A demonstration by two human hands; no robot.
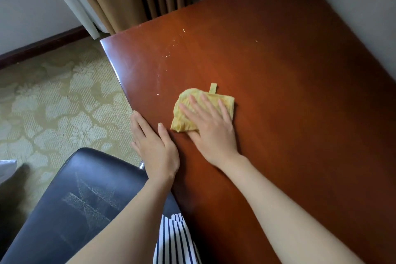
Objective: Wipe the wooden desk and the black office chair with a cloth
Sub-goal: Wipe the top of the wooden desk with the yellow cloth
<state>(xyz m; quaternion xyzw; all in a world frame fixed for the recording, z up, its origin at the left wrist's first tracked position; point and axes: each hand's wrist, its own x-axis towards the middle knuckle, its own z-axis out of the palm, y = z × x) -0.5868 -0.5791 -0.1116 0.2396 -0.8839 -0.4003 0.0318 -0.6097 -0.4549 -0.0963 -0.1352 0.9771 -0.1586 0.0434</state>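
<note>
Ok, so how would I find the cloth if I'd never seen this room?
Look at the big reddish-brown wooden desk by the wall. Near its left edge, the right hand presses flat on a small crumpled cloth. It's the only yellow thing there, with a little loop sticking out at its far edge.

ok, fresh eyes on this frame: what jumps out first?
The yellow cloth in the middle of the reddish wooden desk, with the right hand pressed flat on it. The left hand rests on the desk's near-left edge. Pale smears streak the desk beyond the cloth, and the black office chair at lower left shows dusty marks.
</note>
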